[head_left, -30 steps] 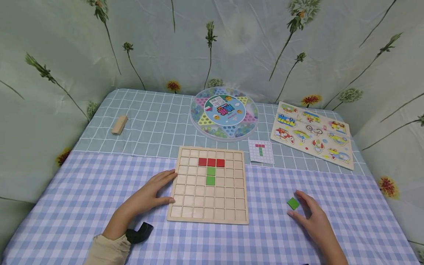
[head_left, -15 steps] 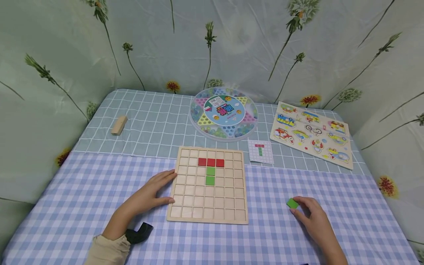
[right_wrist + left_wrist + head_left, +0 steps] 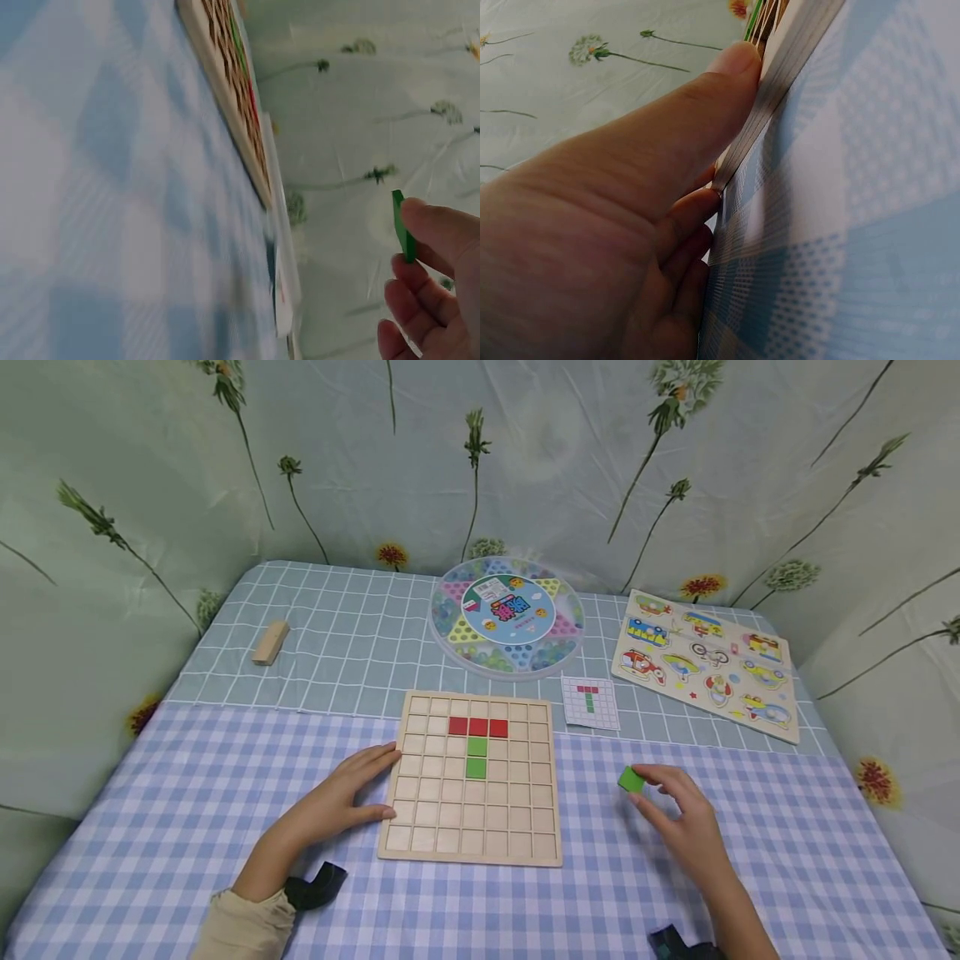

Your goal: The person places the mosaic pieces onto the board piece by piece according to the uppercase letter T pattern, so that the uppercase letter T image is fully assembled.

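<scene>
A wooden grid board (image 3: 442, 814) lies on the checked cloth. Three red tiles (image 3: 477, 727) form a row in it, with two green tiles (image 3: 476, 767) in a column below the middle one. My left hand (image 3: 333, 797) rests along the board's left edge, thumb and fingertips touching the rim; in the left wrist view the thumb (image 3: 739, 64) lies on the edge. Right of the board, my right hand (image 3: 686, 822) pinches a loose green tile (image 3: 631, 779) between thumb and fingers. The right wrist view shows this green tile (image 3: 403, 229) edge-on, held above the cloth.
A pattern card (image 3: 590, 703) with a red and green T lies by the board's upper right corner. Behind stand a round marble game box (image 3: 506, 618) and a vehicle puzzle board (image 3: 705, 664). A wooden block (image 3: 271, 643) lies at the far left.
My right hand has closed its fingers on the green tile, lifted it off the cloth and moved it left and forward, nearer the board. My left hand has stayed in place.
</scene>
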The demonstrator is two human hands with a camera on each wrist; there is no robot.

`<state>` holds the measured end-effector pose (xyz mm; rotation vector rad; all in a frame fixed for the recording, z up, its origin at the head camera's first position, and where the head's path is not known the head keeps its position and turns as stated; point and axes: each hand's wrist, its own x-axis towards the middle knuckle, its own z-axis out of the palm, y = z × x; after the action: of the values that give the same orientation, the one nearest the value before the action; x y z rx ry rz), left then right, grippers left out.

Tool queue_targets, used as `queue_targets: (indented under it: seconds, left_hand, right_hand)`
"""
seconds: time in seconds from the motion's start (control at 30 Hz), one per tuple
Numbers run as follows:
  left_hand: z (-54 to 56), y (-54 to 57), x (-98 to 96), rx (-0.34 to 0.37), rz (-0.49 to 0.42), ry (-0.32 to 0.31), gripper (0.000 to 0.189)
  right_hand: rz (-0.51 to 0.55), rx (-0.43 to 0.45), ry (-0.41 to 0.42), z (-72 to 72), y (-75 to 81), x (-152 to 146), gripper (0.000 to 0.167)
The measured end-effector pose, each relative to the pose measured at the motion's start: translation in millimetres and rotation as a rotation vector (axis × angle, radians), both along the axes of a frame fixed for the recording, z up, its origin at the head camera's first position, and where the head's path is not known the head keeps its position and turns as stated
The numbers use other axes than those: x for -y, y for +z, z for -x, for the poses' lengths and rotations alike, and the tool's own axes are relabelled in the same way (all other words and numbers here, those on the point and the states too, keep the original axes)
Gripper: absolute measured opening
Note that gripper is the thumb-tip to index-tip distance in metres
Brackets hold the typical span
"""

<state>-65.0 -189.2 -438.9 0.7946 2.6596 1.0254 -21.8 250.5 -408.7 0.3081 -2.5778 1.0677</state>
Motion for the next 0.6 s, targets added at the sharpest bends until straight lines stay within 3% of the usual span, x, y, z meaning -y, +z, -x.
queue_targets:
  seconds: [0.27,0.47,0.6]
  left_hand:
    - [0.4,2.3,0.1,0.01,0.006,-0.003,0.078]
    - [0.8,2.3,-0.2,0.004,0.007,-0.008,0.078]
    - [1.1,1.4,-0.9,-0.002,0.005,-0.014,0.078]
  right_hand:
    - [0.065,-0.049,0.206,24.8,17.5,45,0.04]
    - [0.085,-0.041,0.338,26.8,36.2,89,0.036]
    - [0.12,0.006,0.403,27.0,30.4,108,0.033]
